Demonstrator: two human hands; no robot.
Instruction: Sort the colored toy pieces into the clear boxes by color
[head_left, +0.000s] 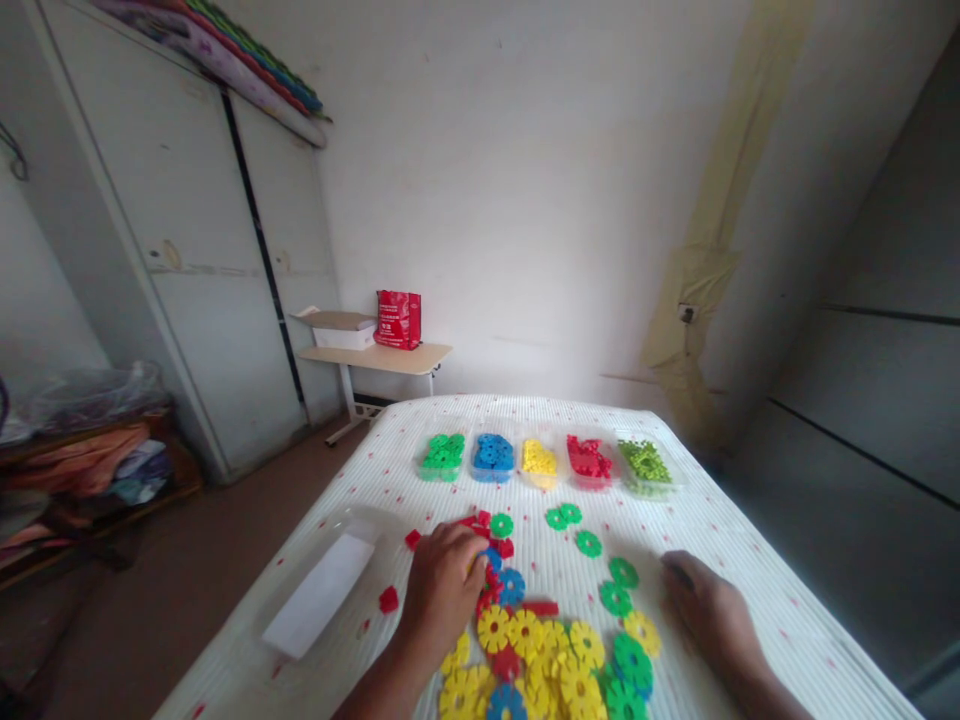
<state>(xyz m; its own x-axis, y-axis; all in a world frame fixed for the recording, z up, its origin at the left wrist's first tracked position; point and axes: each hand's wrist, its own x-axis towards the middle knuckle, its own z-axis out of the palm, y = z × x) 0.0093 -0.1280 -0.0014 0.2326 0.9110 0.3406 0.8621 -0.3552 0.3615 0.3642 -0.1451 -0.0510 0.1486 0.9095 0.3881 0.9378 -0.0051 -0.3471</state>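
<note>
My left hand (442, 580) reaches over the left side of a loose pile of plastic pieces. Its fingers are bent and drawn together, and whatever they grip is hidden. Around it lie red pieces (388, 599), a blue notched disc (512, 586) and a green notched disc (501, 525). Nearer to me, yellow notched discs (579, 685) form a thick heap. My right hand (709, 610) rests on the table to the right of the pile, with curled fingers; I cannot see what is inside. Green discs (616, 599) and a yellow disc (643, 633) lie just left of it.
Clear tubs of green pieces (444, 453), blue pieces (493, 455), yellow pieces (538, 460), red pieces (589, 460) and light green pieces (645, 462) line the table's far side. At left, a transparent tray (296, 565) has a white box (321, 596). A desk (409, 358) holds a red bag (398, 320).
</note>
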